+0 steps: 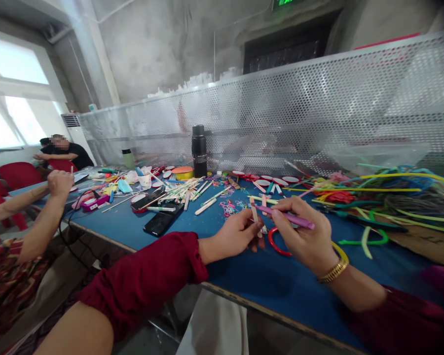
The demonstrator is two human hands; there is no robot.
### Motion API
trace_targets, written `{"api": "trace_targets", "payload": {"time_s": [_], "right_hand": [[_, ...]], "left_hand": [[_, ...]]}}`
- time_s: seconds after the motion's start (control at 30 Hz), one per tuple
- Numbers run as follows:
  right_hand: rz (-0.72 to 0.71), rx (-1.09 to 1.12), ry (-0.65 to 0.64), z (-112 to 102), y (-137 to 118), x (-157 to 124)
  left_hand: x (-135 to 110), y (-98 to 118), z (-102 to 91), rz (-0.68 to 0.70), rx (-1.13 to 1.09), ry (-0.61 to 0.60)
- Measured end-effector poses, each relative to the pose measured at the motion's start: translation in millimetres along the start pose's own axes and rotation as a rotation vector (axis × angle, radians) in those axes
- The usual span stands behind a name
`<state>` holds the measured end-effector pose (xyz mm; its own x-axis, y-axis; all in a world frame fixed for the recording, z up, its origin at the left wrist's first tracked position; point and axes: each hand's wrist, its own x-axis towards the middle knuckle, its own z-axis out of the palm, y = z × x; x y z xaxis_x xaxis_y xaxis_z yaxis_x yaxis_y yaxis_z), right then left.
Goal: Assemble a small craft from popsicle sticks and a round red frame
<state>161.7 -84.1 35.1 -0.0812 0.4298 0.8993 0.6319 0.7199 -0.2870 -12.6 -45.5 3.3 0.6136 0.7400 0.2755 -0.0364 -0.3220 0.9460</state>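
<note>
My left hand (237,234) is closed in a pinch on the left end of a purple stick (286,216) and a pale wooden stick (254,213). My right hand (305,234) grips the same purple stick near its middle, fingers curled round it. Both hands hover just above the blue table (244,281). A red ring (276,244) lies on the table under my right hand. A gold bracelet (333,271) sits on my right wrist.
A black flask (199,150) stands at the back. A dark phone (162,221) and a pile of wooden sticks (185,190) lie to the left. Coloured tubes (385,197) heap at the right. A metal mesh screen (318,108) bounds the table. Another person's arms (44,207) work at the left.
</note>
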Motion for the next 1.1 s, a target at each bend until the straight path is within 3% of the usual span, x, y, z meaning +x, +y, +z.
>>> {"api": "trace_targets", "payload": {"time_s": [1.1], "right_hand": [[-0.010, -0.002, 0.004, 1.0, 0.8, 0.8]], "left_hand": [[-0.5, -1.8, -0.4, 0.013, -0.008, -0.005]]}}
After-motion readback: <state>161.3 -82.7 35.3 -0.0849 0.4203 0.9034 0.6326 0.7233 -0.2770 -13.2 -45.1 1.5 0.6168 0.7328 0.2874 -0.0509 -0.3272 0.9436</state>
